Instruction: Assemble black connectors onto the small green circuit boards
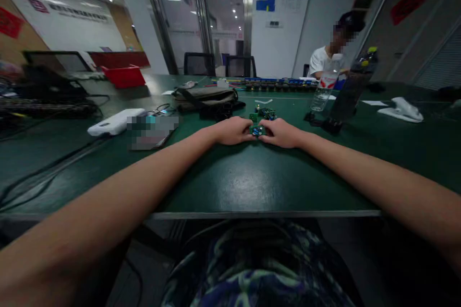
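Observation:
A small green circuit board with blue and pale parts is pinched between my two hands, just above or on the table. My left hand grips its left edge, with thumb and fingers closed. On the opposite edge, my right hand holds it the same way. Right behind my hands lie more circuit boards, bunched together; a small green piece stands by my left fingertips. Whether the held board touches the table I cannot tell.
Behind my left hand lies a grey-brown bag. To the left are a white device and a blurred flat item. A water bottle and a dark upright panel stand at right. A person sits across the green table.

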{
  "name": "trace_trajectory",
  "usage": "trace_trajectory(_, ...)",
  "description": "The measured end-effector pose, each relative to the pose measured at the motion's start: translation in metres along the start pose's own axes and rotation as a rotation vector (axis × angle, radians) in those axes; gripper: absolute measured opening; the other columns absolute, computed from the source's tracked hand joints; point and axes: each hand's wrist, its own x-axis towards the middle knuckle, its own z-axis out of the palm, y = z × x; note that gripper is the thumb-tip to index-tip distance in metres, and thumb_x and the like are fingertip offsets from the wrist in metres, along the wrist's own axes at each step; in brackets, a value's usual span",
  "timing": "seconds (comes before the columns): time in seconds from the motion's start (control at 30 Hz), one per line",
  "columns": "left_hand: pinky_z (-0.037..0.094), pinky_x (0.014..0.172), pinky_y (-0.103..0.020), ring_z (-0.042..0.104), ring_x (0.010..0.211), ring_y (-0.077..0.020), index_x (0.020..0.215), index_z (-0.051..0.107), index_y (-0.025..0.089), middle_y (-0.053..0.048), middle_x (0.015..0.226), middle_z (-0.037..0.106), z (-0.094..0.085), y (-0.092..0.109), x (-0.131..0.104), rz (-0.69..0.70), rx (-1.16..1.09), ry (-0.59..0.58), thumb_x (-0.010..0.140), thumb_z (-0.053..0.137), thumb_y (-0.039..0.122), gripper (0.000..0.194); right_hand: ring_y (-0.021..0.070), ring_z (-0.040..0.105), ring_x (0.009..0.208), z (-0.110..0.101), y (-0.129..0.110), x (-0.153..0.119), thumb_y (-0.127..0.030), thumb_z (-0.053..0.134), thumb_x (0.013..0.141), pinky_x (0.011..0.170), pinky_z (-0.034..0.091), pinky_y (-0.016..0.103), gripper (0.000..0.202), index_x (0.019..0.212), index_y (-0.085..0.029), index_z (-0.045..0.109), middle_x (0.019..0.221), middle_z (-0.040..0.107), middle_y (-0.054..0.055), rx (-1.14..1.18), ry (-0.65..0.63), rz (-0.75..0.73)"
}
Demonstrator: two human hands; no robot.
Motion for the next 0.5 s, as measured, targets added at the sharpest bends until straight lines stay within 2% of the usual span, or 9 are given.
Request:
trace_trajectory(0.17, 0.034, 0.059, -0.025, 0.058, 0.064, -0.0148, 0.082, 0.056, 0.018, -0.003, 0.073, 0.065, 0.0014, -0.0015, 0.0001, -0.003, -0.008, -0.002, 0.089, 0.058, 0.044, 0.027, 0.0148, 0.054, 0.064, 0.0006, 0.0003, -0.0005, -0.030, 0.060, 0.088, 0.064, 0.033, 0.025, 0.030, 0.115, -0.017, 0.056, 0.074, 0.062, -0.001, 0.049, 0.036, -0.003)
trace_trajectory(0.5, 0.036, 0.062, -0.026, 0.059, 0.066, -0.0159, 0.092, 0.059, 0.017, -0.002, 0.073, 0.065, 0.0014, -0.0023, -0.0004, 0.002, -0.003, 0.011, 0.087, 0.059, 0.045, 0.029, 0.0142, 0.052, 0.065, -0.0015, -0.0001, 0.0005, -0.032, 0.060, 0.091, 0.064, 0.031, 0.025, 0.021, 0.105, -0.017, 0.057, 0.076, 0.062, 0.000, 0.035, 0.012, -0.008)
